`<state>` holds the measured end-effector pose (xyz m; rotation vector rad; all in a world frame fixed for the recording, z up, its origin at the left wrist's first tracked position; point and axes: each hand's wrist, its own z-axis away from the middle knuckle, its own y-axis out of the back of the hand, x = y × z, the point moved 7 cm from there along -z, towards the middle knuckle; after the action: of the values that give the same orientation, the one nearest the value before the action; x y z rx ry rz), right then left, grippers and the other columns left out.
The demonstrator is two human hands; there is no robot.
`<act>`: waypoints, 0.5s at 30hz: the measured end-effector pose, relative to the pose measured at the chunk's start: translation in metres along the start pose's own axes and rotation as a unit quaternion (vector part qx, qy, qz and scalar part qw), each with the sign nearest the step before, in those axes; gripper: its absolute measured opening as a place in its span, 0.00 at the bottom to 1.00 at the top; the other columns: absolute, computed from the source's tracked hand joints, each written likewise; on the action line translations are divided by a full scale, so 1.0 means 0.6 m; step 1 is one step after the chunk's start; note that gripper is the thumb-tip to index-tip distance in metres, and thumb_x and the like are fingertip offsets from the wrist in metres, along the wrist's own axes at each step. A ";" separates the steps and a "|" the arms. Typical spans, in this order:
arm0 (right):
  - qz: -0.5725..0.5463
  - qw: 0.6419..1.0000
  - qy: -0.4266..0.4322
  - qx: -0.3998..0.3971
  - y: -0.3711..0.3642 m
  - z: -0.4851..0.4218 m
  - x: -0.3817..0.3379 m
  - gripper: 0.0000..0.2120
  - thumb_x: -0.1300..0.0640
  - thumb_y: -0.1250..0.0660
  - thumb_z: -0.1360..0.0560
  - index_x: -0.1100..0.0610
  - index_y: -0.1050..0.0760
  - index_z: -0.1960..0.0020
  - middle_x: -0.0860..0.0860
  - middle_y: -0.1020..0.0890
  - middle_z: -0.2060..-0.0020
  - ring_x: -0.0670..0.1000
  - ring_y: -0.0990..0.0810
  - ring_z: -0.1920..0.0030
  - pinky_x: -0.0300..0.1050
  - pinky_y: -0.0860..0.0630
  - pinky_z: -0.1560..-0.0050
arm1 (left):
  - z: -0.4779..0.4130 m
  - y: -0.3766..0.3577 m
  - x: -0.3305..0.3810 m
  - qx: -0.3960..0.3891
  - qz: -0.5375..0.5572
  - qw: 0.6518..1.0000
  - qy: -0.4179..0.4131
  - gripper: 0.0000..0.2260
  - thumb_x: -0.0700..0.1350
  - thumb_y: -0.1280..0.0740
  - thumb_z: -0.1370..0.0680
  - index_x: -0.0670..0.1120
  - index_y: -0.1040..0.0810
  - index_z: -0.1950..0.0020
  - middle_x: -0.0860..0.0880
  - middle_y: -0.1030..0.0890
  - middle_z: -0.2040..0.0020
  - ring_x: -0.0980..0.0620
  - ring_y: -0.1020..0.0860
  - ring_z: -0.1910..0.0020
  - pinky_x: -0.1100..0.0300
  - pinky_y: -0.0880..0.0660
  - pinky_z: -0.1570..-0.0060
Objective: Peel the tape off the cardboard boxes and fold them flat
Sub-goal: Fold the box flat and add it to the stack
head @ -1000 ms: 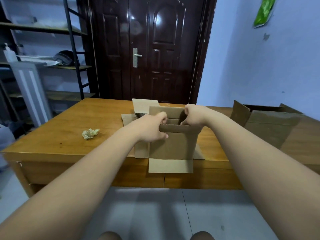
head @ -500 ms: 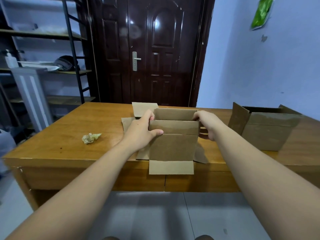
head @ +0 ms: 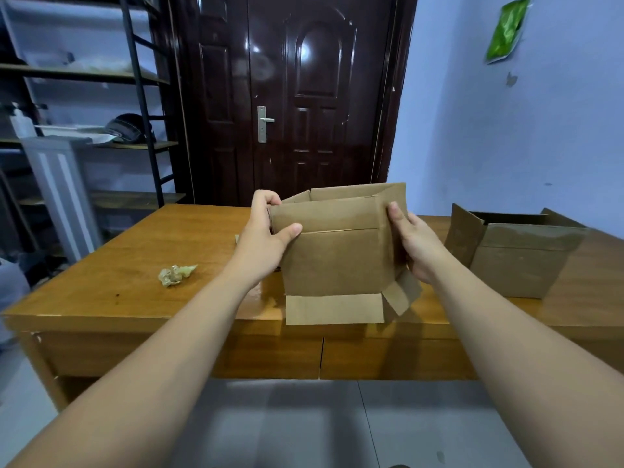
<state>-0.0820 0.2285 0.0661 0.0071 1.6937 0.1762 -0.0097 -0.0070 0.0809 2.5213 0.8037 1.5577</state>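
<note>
I hold a small brown cardboard box up over the front edge of the wooden table. Its top and bottom flaps hang open, and one bottom flap sticks out at the lower right. My left hand grips the box's upper left corner, thumb on the front face. On the box's right side my right hand grips the edge, its fingers behind the box. A second, larger cardboard box with open flaps and tape along its top edge stands on the table at the right.
A crumpled ball of peeled tape lies on the table's left part. Behind the table are a dark door and, at the left, a metal shelf rack. Grey floor lies between me and the table.
Both hands have lifted the small box off the table and raised it. My right hand moved from the top rim to the box's right edge. The flat cardboard that lay behind it is now mostly hidden.
</note>
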 end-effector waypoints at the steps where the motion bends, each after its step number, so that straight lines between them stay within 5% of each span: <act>1: -0.010 1.000 -0.011 -0.021 -0.001 0.001 0.004 0.44 0.30 0.30 0.44 0.51 0.30 0.34 0.48 0.23 0.41 0.52 0.26 0.40 0.57 0.32 0.34 | -0.002 0.001 0.001 0.002 0.020 1.000 0.004 0.16 0.45 0.32 0.23 0.62 0.37 0.48 0.52 0.24 0.47 0.48 0.24 0.46 0.40 0.25 0.44; 5: -0.033 0.997 0.000 -0.070 -0.008 0.005 0.002 0.27 0.40 0.30 0.39 0.52 0.25 0.44 0.50 0.20 0.46 0.55 0.24 0.41 0.59 0.31 0.35 | -0.002 0.009 0.007 -0.014 0.203 0.979 0.032 0.28 0.42 0.33 0.22 0.58 0.43 0.28 0.52 0.21 0.45 0.57 0.21 0.49 0.64 0.22 0.58; 8: -0.072 0.996 0.012 -0.049 -0.006 0.001 -0.009 0.34 0.33 0.31 0.41 0.54 0.22 0.44 0.52 0.16 0.47 0.55 0.20 0.43 0.56 0.27 0.37 | 0.011 -0.019 -0.005 -0.127 0.255 0.955 0.086 0.40 0.55 0.26 0.33 0.54 0.41 0.25 0.50 0.23 0.38 0.54 0.22 0.44 0.58 0.22 0.51; 10: -0.074 0.997 0.005 -0.025 -0.006 -0.001 -0.017 0.29 0.31 0.34 0.36 0.54 0.20 0.48 0.51 0.14 0.53 0.53 0.18 0.49 0.52 0.24 0.44 | 0.031 -0.051 -0.018 -0.204 0.218 0.946 0.127 0.51 0.63 0.21 0.45 0.51 0.38 0.28 0.48 0.24 0.37 0.50 0.23 0.40 0.53 0.24 0.42; 12: -0.025 1.000 -0.004 -0.004 -0.005 -0.005 -0.018 0.25 0.33 0.38 0.28 0.54 0.21 0.50 0.50 0.15 0.55 0.51 0.18 0.52 0.47 0.24 0.52 | 0.040 -0.068 -0.035 -0.195 0.241 0.936 0.165 0.46 0.59 0.20 0.42 0.49 0.36 0.29 0.46 0.23 0.37 0.48 0.23 0.40 0.51 0.25 0.41; 15: 0.082 0.996 0.017 0.008 0.003 -0.012 -0.010 0.22 0.35 0.42 0.24 0.52 0.26 0.44 0.47 0.20 0.49 0.47 0.23 0.51 0.43 0.29 0.56 | 0.049 -0.068 -0.059 -0.118 0.301 0.910 0.259 0.24 0.50 0.28 0.29 0.48 0.28 0.35 0.46 0.19 0.46 0.47 0.21 0.48 0.53 0.24 0.53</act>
<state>-0.0882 0.2287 0.0730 0.1561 1.7293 0.2855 -0.0131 0.0176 0.0250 2.3033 -0.1991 2.3876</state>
